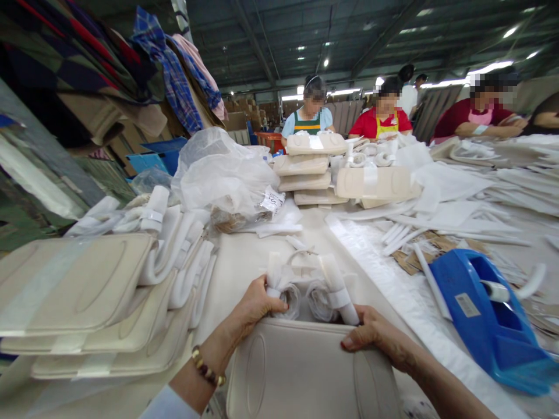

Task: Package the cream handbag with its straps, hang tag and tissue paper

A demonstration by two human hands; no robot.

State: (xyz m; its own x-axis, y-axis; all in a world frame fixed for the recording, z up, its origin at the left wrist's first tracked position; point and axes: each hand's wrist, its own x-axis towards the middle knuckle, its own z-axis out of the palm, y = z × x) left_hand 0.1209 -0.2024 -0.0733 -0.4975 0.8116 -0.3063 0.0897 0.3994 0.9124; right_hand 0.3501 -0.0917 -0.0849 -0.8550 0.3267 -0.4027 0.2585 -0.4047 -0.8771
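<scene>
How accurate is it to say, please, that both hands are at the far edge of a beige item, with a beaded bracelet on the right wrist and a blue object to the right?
One detail is off: the head view shows the beaded bracelet on the left wrist. The left hand, right hand, beige item and blue object are as you say.

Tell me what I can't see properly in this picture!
- Head view: the lower end of the beige, rounded, padded panel, cut off by the bottom edge.
- Head view: what's inside the cloudy, wrinkled plastic bag; its folds hide most of it.
- Head view: the print on the white rectangular label of the blue plastic dispenser, too small.
</scene>
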